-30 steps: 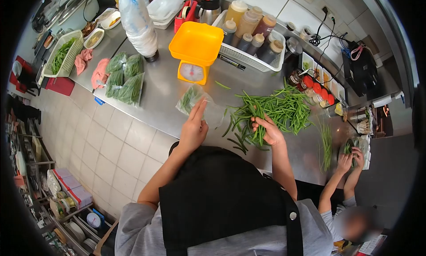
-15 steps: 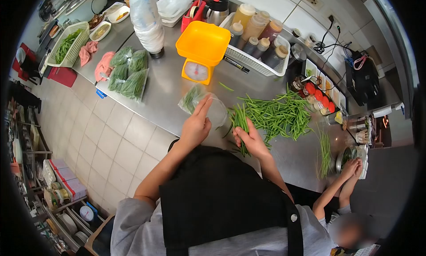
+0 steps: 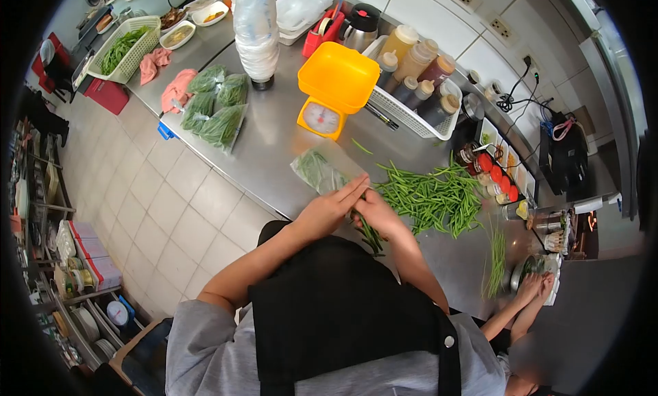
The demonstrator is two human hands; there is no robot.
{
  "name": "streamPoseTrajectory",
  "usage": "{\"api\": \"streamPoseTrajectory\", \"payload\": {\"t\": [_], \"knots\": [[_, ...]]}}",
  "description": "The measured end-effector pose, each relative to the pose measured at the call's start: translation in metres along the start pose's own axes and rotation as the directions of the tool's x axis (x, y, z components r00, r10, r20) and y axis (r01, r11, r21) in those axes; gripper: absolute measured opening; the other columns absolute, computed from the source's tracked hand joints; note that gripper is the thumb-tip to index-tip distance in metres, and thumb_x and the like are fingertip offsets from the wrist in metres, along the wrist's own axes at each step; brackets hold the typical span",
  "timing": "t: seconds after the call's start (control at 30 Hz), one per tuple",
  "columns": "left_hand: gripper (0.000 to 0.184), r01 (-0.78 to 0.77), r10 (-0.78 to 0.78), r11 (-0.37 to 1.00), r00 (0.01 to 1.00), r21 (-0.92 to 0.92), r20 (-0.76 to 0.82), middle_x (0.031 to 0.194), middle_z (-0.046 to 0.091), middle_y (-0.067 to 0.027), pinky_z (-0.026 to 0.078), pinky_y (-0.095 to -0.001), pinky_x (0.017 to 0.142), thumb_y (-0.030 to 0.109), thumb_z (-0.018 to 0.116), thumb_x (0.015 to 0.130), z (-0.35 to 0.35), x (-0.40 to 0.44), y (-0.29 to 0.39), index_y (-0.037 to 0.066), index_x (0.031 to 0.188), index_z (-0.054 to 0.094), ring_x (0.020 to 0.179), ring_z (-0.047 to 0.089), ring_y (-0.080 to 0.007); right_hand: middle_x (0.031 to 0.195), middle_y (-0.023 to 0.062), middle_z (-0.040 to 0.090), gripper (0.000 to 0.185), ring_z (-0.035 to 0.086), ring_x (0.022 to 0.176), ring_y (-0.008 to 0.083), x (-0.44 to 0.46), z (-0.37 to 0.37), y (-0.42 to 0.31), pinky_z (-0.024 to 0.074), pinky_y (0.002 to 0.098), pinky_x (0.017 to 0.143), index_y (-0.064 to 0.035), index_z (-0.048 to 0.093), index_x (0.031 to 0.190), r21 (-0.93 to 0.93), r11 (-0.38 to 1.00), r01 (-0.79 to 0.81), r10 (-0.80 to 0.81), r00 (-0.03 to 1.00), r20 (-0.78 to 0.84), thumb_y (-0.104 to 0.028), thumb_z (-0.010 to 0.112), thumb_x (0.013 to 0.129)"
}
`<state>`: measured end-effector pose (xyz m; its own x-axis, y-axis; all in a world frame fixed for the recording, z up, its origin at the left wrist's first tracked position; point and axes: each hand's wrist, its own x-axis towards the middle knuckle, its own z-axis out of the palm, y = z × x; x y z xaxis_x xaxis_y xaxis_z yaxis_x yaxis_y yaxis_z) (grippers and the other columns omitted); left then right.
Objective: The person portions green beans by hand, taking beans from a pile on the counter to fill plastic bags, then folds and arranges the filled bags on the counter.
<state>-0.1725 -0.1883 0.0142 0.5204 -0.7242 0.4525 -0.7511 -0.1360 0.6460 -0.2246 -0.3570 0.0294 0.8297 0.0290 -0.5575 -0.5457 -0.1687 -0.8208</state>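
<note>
My left hand [image 3: 327,209] holds the mouth of a clear plastic bag [image 3: 337,157], its fingers straight and close together along the plastic. Green beans show through the bag's far end, which lies on the steel counter. Pressed up against the left fingers at the bag's opening is my right hand [image 3: 378,214], closed around a bundle of green beans [image 3: 372,238] whose ends stick out below. The right fingertips are partly hidden. Just right of this hand spreads a loose pile of green beans [image 3: 432,200].
A yellow scale [image 3: 322,117] stands beyond the bag. Filled bags of greens [image 3: 214,111] lie to the left. Sauce bottles fill a white basket [image 3: 418,124] at the back. Long thin beans [image 3: 495,259] lie at right, near a co-worker's hands [image 3: 537,286] over a bowl.
My right hand has brought its bundle of beans leftward to the bag's mouth, and both hands now meet there. The camera view has shifted slightly.
</note>
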Motion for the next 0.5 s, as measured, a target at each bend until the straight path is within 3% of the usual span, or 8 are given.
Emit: {"api": "streamPoseTrajectory", "payload": {"t": [0.13, 0.2, 0.23, 0.27, 0.33, 0.37, 0.43, 0.5], "knots": [[0.079, 0.069, -0.055, 0.984, 0.994, -0.167, 0.090, 0.152, 0.040, -0.0179, 0.052, -0.0390, 0.098, -0.016, 0.051, 0.072, 0.000, 0.000, 0.015, 0.001, 0.148, 0.037, 0.128, 0.052, -0.0368, 0.091, 0.0041, 0.060, 0.024, 0.058, 0.082, 0.0157, 0.021, -0.003, 0.020, 0.0487, 0.0315, 0.075, 0.0002, 0.058, 0.115, 0.378, 0.920, 0.108, -0.108, 0.994, -0.022, -0.017, 0.048, 0.102], [0.079, 0.030, -0.012, 0.979, 0.996, -0.200, 0.091, 0.152, 0.040, -0.0182, 0.051, -0.0385, 0.099, -0.015, 0.051, 0.072, 0.003, 0.003, 0.023, 0.001, 0.148, 0.037, 0.128, 0.052, -0.0371, 0.104, 0.0085, 0.062, 0.022, 0.056, 0.089, 0.0156, 0.041, 0.002, 0.037, 0.0483, 0.0287, 0.075, -0.0009, 0.058, 0.115, 0.693, 0.699, 0.175, 0.016, 0.966, -0.259, -0.017, 0.054, 0.100], [0.079, -0.001, 0.026, 0.964, 0.995, -0.264, 0.091, 0.153, 0.040, -0.0185, 0.050, -0.0382, 0.100, -0.015, 0.051, 0.072, 0.003, 0.005, 0.028, 0.001, 0.148, 0.036, 0.130, 0.051, -0.0372, 0.116, 0.0071, 0.058, 0.033, 0.052, 0.113, 0.0202, 0.072, -0.011, 0.065, 0.0397, 0.0310, 0.102, -0.0003, 0.055, 0.127, 0.589, 0.792, 0.162, -0.111, 0.986, -0.121, -0.022, 0.049, 0.103], [0.079, -0.031, 0.064, 0.944, 0.994, -0.327, 0.091, 0.153, 0.039, -0.0188, 0.050, -0.0380, 0.101, -0.015, 0.051, 0.072, 0.000, 0.006, 0.033, 0.000, 0.148, 0.036, 0.131, 0.050, -0.0372, 0.116, 0.0071, 0.058, 0.033, 0.052, 0.113, 0.0202, 0.072, -0.010, 0.063, 0.0397, 0.0310, 0.102, -0.0003, 0.055, 0.127, 0.587, 0.794, 0.161, -0.114, 0.987, -0.117, -0.022, 0.049, 0.103], [0.077, 0.041, 0.008, 0.933, 0.991, -0.357, 0.134, 0.153, 0.039, -0.0201, 0.049, -0.0386, 0.101, -0.014, 0.050, 0.074, -0.001, 0.008, 0.036, 0.000, 0.148, 0.035, 0.133, 0.048, -0.0372, 0.118, 0.0059, 0.057, 0.039, 0.053, 0.111, 0.0174, 0.066, -0.007, 0.058, 0.0404, 0.0290, 0.100, -0.0022, 0.051, 0.135, -0.210, 0.816, 0.538, -0.567, 0.815, -0.115, -0.024, 0.051, 0.103], [0.077, -0.021, 0.036, 0.947, 0.999, -0.319, 0.041, 0.153, 0.039, -0.0204, 0.051, -0.0380, 0.097, -0.013, 0.050, 0.075, 0.005, 0.009, 0.032, 0.001, 0.149, 0.034, 0.132, 0.049, -0.0374, 0.118, 0.0059, 0.057, 0.039, 0.053, 0.111, 0.0174, 0.075, 0.001, 0.055, 0.0404, 0.0290, 0.100, -0.0022, 0.051, 0.135, -0.210, 0.815, 0.540, -0.569, 0.814, -0.114, -0.024, 0.051, 0.103], [0.078, -0.084, 0.072, 0.959, 0.996, -0.271, -0.052, 0.153, 0.039, -0.0207, 0.053, -0.0375, 0.093, -0.013, 0.049, 0.076, 0.004, 0.012, 0.029, 0.002, 0.150, 0.033, 0.130, 0.050, -0.0376, 0.118, 0.0058, 0.059, 0.042, 0.054, 0.110, 0.0165, 0.097, 0.022, 0.038, 0.0412, 0.0305, 0.099, -0.0037, 0.049, 0.139, -0.117, 0.988, 0.101, -0.150, 0.806, -0.573, -0.025, 0.052, 0.103], [0.081, 0.150, -0.162, 0.924, 0.987, -0.353, -0.005, 0.153, 0.038, -0.0215, 0.055, -0.0361, 0.082, -0.011, 0.051, 0.077, -0.003, 0.016, 0.030, 0.007, 0.153, 0.031, 0.115, 0.060, -0.0375, 0.124, 0.0073, 0.058, 0.043, 0.053, 0.115, 0.0169, 0.071, 0.028, 0.010, 0.0409, 0.0308, 0.100, -0.0034, 0.048, 0.140, 0.040, 0.972, 0.230, -0.179, 0.845, -0.505, -0.024, 0.052, 0.103]]}}
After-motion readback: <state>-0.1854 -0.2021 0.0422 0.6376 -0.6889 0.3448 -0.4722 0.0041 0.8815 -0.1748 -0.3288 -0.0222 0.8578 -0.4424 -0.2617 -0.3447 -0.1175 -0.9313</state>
